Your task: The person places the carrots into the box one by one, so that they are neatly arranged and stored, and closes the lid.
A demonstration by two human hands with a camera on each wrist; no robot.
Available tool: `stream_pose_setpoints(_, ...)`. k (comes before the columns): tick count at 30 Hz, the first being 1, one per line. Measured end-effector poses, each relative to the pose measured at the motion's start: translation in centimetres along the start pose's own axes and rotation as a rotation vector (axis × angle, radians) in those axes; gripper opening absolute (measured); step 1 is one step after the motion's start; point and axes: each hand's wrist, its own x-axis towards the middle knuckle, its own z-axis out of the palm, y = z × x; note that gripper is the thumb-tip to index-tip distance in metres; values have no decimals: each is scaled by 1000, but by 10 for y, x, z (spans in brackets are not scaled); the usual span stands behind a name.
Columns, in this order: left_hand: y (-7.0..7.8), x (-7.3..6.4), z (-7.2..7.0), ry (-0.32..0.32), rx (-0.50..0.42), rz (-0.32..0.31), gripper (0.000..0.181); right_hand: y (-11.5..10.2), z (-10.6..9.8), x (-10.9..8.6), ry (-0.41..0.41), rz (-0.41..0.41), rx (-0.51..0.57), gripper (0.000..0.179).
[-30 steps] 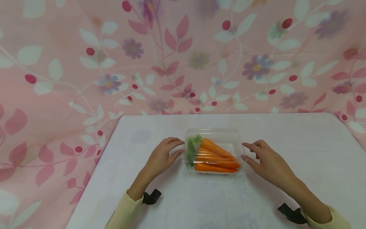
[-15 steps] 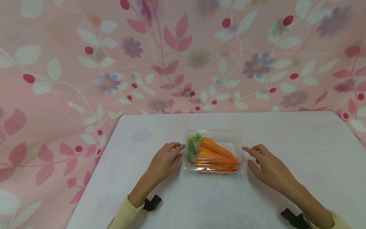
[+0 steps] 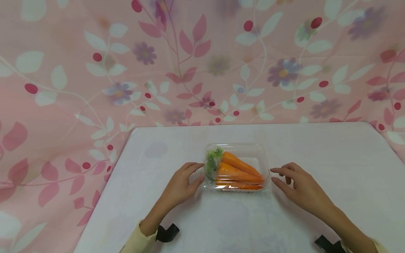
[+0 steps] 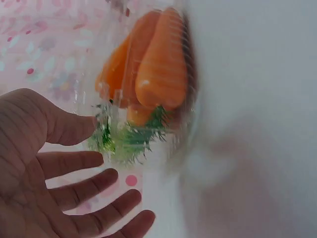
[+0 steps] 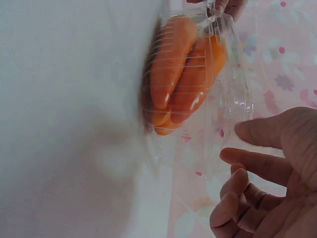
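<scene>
A clear plastic clamshell box (image 3: 261, 154) lies on the white table, its lid down over several orange carrots (image 3: 240, 167). Feathery green tops (image 3: 213, 163) fill the box's left end. My left hand (image 3: 181, 184) is at the left side, fingertips right at the rim, thumb and fingers apart. In the left wrist view its fingers (image 4: 74, 158) spread loosely beside the box, curled round nothing. Off the right side is my right hand (image 3: 302, 186), index finger and thumb pointing at the rim. The right wrist view shows its other fingers (image 5: 235, 198) loosely bent, holding nothing.
The white tabletop (image 3: 234, 221) extends around the box, with its far edge behind. A pink floral cloth (image 3: 202, 63) hangs beyond that edge. Black wrist straps (image 3: 167, 232) sit below both hands.
The lid has settled lower and its reflections have shifted toward the near side. Both hands have slid a little nearer to me along the box's sides.
</scene>
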Motion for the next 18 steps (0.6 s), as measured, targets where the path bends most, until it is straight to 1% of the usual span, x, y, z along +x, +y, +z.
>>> stream_pose_setpoints(4,5,-5,1,-55,-131,-112,51,-1,1,-1,38,42,12,21)
stream_pose_setpoints(6,6,-7,3,-62,-174,-154,53,-1,1,-2,51,70,1,20)
stream_pose_setpoints(8,7,-9,4,-54,-204,-177,53,-1,1,-2,42,111,-4,20)
stream_pose_setpoints(10,8,-11,5,-43,-223,-194,48,-1,0,-1,-4,168,12,21)
stream_pose_setpoints(13,9,-13,5,-47,-251,-226,39,-2,-3,0,-128,293,97,26)
stream_pose_setpoints(15,10,-14,4,-68,-304,-273,35,-1,-4,1,-218,374,159,31)
stream_pose_setpoints(17,12,-15,3,-96,-382,-336,34,-1,-4,2,-292,442,224,35)
stream_pose_setpoints(18,12,-15,3,-112,-429,-367,35,0,-4,2,-323,462,256,35)
